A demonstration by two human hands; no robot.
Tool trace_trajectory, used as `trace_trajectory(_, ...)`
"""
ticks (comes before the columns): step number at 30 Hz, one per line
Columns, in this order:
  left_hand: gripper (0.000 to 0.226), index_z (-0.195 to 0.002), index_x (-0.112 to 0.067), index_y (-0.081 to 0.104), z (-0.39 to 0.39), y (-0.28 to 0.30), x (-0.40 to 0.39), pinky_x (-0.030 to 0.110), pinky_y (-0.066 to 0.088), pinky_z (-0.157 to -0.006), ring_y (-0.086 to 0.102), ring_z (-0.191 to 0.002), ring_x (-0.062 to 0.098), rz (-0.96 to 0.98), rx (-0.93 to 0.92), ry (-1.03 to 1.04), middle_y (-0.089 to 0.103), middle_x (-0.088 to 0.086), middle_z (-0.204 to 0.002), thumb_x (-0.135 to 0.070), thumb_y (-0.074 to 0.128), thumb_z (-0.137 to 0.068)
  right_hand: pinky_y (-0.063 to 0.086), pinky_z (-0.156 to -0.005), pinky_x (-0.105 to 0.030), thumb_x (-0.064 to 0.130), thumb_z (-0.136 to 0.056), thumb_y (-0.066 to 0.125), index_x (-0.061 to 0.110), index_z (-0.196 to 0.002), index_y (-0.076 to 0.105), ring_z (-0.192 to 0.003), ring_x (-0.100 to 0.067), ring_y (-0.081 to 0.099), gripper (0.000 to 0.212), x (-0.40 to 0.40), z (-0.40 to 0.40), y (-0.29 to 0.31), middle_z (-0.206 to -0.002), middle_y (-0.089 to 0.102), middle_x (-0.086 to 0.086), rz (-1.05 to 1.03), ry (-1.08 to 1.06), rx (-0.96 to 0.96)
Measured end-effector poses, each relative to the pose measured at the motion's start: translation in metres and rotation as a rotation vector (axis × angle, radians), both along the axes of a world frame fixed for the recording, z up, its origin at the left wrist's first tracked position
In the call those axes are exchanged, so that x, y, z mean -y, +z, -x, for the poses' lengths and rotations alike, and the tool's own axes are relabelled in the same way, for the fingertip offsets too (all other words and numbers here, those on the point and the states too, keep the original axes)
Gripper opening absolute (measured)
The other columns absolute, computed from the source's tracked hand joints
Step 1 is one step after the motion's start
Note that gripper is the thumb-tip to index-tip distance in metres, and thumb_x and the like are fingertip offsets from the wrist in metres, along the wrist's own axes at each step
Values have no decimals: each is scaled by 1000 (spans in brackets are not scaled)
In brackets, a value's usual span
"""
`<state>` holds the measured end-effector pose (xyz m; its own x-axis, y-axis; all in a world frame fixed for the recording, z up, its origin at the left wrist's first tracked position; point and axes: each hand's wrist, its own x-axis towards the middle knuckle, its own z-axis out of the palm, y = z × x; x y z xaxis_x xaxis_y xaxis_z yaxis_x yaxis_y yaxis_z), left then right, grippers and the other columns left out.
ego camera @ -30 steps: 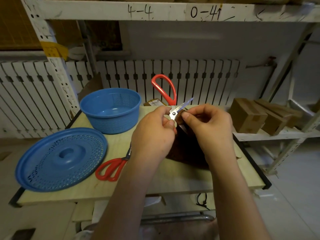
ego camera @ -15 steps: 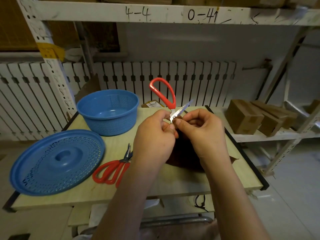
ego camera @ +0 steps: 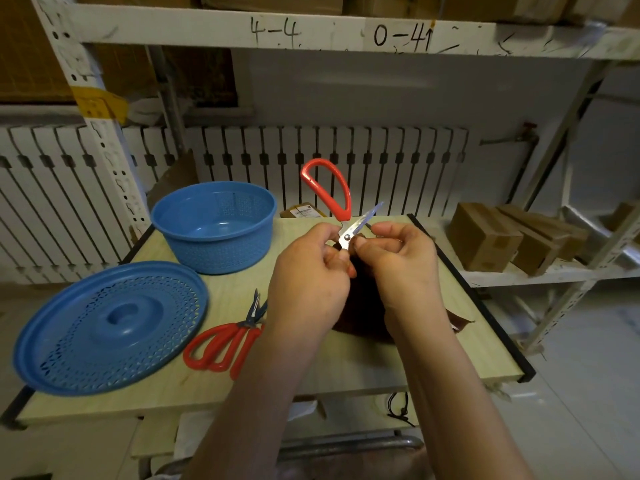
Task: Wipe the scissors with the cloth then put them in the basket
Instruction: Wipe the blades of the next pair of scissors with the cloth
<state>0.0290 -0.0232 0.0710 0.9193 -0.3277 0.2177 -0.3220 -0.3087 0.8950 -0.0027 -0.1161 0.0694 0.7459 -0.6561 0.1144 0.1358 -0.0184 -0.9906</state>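
Note:
Red-handled scissors (ego camera: 341, 202) are held open above the table, one red loop sticking up and one steel blade pointing up-right. My left hand (ego camera: 308, 271) grips them near the pivot. My right hand (ego camera: 398, 261) pinches a dark brown cloth (ego camera: 363, 299) against the blade by the pivot; the cloth hangs down between my hands onto the table. A second pair of red scissors (ego camera: 225, 344) lies flat on the table to the left. The blue basket (ego camera: 214, 226) stands at the table's back left, with nothing visible inside it.
A round blue perforated lid (ego camera: 107, 323) lies at the table's front left. The wooden table (ego camera: 363, 368) has a dark edge. Cardboard boxes (ego camera: 485, 233) sit on a low shelf to the right. A white metal rack and a radiator stand behind.
Both hands with the scissors and cloth have stayed together over the table. My right hand's pinch with the cloth has slid along the blade toward the pivot.

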Motion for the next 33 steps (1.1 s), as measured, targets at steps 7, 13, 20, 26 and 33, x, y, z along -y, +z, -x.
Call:
trace_trajectory(7, 28, -104, -38, 57, -4, 5, -2, 30, 49, -68, 63, -73, 12, 4, -1, 4, 68, -4, -75, -12, 55, -95, 53, -59, -21, -3, -85, 65, 20, -100, 52, -67, -15, 71, 30, -5, -1, 0, -84, 71, -8, 25, 72, 45)
trace_trajectory(13, 28, -114, -31, 61, -7, 5, -2, 29, 52, -76, 67, -81, 7, 21, -54, -11, 69, -6, -76, -11, 55, -95, 50, -55, -18, -5, -85, 64, 17, -101, 52, -60, -10, 68, 30, -1, -1, 1, -84, 67, -11, 23, 119, 16)
trace_trajectory(20, 29, -117, -33, 58, -3, -1, 5, 27, 45, -61, 61, -71, 12, -1, 39, 23, 64, -6, -75, -14, 53, -96, 55, -68, -31, 5, -88, 65, 23, -98, 52, -68, -14, 70, 24, 1, -9, -2, -71, 67, -2, 41, 33, -27)
trace_trajectory(26, 29, -119, -33, 56, -5, 1, 7, 23, 44, -62, 61, -75, 9, -20, 29, 20, 64, -6, -81, -14, 53, -97, 56, -64, -28, 5, -90, 63, 24, -97, 52, -70, -14, 70, 22, 0, -9, -3, -82, 70, -7, 99, 21, -10)
trace_trajectory(33, 28, -118, -29, 60, -12, 5, 1, 17, 40, -61, 65, -79, 5, 23, -44, 8, 70, -4, -85, -12, 54, -96, 56, -69, -31, 0, -87, 63, 25, -94, 50, -70, -14, 70, 29, 1, -14, -3, -81, 69, -5, 155, 83, -45)
